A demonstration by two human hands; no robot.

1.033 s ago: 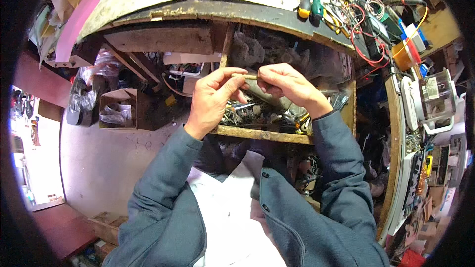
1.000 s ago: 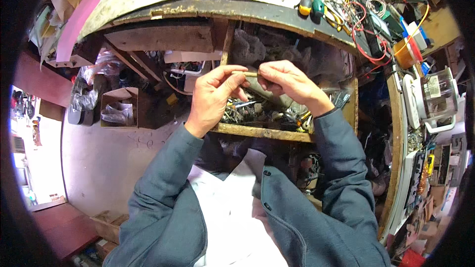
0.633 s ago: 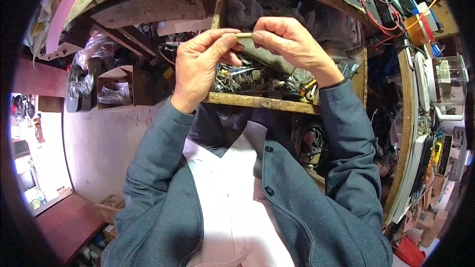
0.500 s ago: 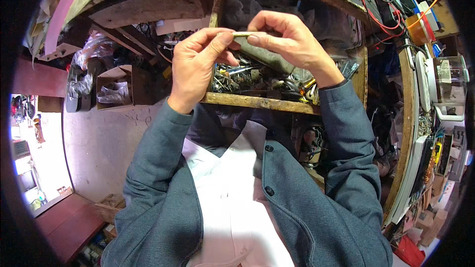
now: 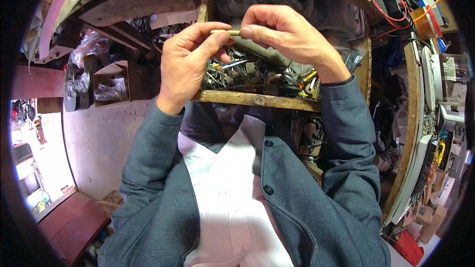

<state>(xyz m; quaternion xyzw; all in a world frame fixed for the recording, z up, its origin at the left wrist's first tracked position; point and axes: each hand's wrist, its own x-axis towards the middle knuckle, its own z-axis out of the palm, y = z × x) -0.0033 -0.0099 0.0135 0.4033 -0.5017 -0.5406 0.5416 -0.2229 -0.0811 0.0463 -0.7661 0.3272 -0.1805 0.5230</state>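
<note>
Between my two hands, above an open wooden drawer (image 5: 257,100), is a thin, short, pale yellowish rod (image 5: 232,33); its exact kind is too small to make out. My left hand (image 5: 190,54) pinches its left part between thumb and fingers. The thumb and forefinger of my right hand (image 5: 282,32) close on its right end, hiding the tip. Beneath the hands, the drawer holds a jumble of small metal parts (image 5: 247,69). A yellow-and-black tool (image 5: 308,81) lies at its right side, below my right wrist.
A cardboard box (image 5: 111,84) with clear plastic in it sits at left, beside plastic-wrapped items (image 5: 81,64). Red cables (image 5: 391,15) and an orange container (image 5: 426,24) are on the worktop at upper right. A clear-bodied appliance (image 5: 452,79) stands at far right.
Both hands have shifted slightly left and up in the picture. More of the rod now shows across the left fingertips. It stays pinched between both hands.
</note>
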